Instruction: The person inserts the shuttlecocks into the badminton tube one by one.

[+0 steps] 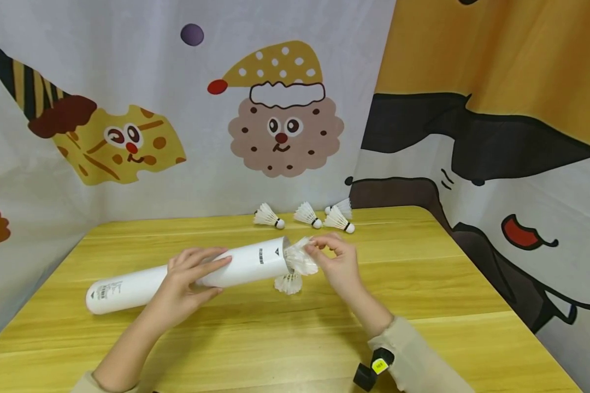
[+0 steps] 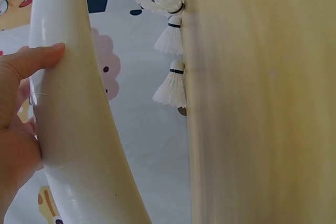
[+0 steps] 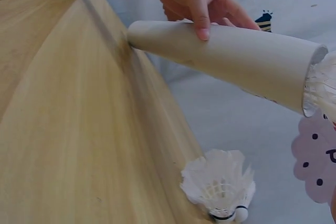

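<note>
My left hand [image 1: 181,286] grips a white shuttlecock tube [image 1: 248,263] round its middle and holds it slanting, with its mouth end higher and to the right. At that mouth, the thumb and fingers of my right hand [image 1: 343,267] pinch the feathers of a shuttlecock [image 1: 302,258]. Its feathers stick out of the rim, also at the edge of the right wrist view [image 3: 325,85], and its head is hidden. Below the mouth, another shuttlecock [image 1: 288,284] lies on the table, feathers facing me. The left wrist view shows the left thumb on the tube [image 2: 79,93].
Along the back of the wooden table [image 1: 285,338] lie several shuttlecocks, among them one on the left [image 1: 267,216], one in the middle [image 1: 307,214] and one on the right [image 1: 338,220]. Behind them hangs a printed curtain [image 1: 196,136].
</note>
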`<state>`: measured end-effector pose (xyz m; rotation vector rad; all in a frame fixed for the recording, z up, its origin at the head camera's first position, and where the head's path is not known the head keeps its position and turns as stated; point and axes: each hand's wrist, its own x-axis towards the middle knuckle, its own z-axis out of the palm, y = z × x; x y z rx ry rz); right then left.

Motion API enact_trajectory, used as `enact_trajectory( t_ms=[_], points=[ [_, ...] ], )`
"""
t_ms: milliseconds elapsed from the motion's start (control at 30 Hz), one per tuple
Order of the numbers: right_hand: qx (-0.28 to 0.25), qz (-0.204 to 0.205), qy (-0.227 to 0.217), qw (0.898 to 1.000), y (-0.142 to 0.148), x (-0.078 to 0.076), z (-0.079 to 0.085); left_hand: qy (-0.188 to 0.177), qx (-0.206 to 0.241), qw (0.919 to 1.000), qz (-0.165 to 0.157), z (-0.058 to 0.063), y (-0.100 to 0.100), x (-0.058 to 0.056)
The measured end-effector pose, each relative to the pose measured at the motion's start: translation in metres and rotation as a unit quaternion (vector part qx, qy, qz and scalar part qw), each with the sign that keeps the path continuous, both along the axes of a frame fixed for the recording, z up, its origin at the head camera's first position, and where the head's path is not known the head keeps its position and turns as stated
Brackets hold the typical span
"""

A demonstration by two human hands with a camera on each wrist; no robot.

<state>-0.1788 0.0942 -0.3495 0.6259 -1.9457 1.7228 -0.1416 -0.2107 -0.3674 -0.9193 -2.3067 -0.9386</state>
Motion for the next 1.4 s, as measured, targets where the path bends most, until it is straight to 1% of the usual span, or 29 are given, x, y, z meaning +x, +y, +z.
enact_trajectory(
  t_ms=[267, 467, 633, 967, 1133, 1367, 1400],
  points=[
    [0.016, 0.007, -0.001, 1.000, -0.009, 0.004, -0.005, 0.001, -0.002, 1.0000, -0.006, -0.001, 0.001, 0.000],
    [0.015, 0.008, -0.010, 1.000, -0.015, 0.006, -0.006, 0.000, -0.004, 1.0000, -0.007, -0.001, 0.002, 0.000],
    [0.031, 0.004, -0.016, 0.999, -0.018, 0.008, -0.008, -0.005, -0.005, 0.9999, -0.010, -0.002, 0.002, 0.000],
    [0.029, -0.010, -0.058, 0.998, -0.025, 0.011, -0.007, 0.004, -0.014, 0.9999, -0.005, -0.004, 0.002, 0.000],
    [0.036, -0.016, -0.067, 0.997, -0.028, 0.010, -0.009, 0.006, -0.016, 0.9999, -0.004, -0.003, 0.003, 0.000],
    [0.037, -0.021, -0.075, 0.996, -0.031, -0.008, -0.037, 0.009, -0.016, 0.9998, -0.006, -0.003, 0.003, 0.000],
    [0.039, -0.023, -0.074, 0.996, -0.031, -0.009, -0.038, 0.009, -0.016, 0.9998, -0.007, -0.003, 0.003, 0.000]
  ],
)
